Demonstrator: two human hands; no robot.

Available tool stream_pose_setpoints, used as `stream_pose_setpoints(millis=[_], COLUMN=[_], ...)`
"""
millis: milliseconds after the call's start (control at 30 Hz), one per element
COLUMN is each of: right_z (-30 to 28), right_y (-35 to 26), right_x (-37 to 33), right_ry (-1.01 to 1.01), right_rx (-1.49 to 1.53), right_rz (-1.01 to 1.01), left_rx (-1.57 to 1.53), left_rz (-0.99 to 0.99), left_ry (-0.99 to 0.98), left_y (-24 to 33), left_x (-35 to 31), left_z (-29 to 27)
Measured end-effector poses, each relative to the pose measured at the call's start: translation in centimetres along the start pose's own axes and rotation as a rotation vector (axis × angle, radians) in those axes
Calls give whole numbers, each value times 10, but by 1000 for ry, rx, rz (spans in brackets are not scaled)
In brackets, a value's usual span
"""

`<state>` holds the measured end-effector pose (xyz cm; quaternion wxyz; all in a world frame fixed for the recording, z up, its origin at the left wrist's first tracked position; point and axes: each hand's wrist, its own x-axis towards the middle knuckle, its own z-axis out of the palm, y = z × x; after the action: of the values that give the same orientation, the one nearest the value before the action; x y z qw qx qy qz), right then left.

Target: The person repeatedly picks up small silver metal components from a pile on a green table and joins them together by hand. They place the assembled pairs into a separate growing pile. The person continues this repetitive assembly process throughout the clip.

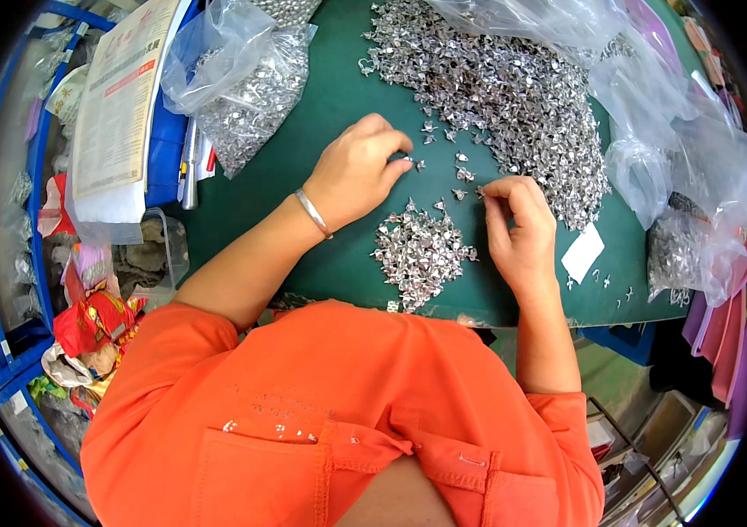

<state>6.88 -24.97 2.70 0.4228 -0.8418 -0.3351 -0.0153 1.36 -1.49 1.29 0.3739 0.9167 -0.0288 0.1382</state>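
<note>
A large heap of small shiny silver metal parts (514,97) covers the far right of the green table. Nearer to me lies a smaller pile of the same parts (422,255). Between them a few loose pieces (463,174) are scattered. My left hand (360,167), with a silver bangle on its wrist, is beyond the small pile; thumb and forefinger pinch a small silver metal part, mostly hidden. To the right of the small pile, my right hand (523,224) has its fingertips closed on another small silver metal part (480,191).
A plastic bag of metal parts (255,97) lies at the back left, beside a blue bin (165,149) with printed paper. Clear plastic bags (646,158) crowd the right edge. A white card (582,253) and small hooks lie near my right wrist. Blue shelving (18,220) stands left.
</note>
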Motion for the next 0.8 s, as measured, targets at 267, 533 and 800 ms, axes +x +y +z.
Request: stream_pose_setpoints(millis=[267,533,800], right_z=[21,6,5], right_y=[-6,-8,-2], right_x=[1,-1,-8], right_ry=[-31,-125,-110], right_rx=[-150,791,1125], right_rz=[-98,636,642], left_rx=[69,43,-517], left_rz=[16,51,-390], left_ry=[-39,-56,-155], left_y=[3,1,30], left_x=[-3,-11,-12], left_z=[2,-4,-5])
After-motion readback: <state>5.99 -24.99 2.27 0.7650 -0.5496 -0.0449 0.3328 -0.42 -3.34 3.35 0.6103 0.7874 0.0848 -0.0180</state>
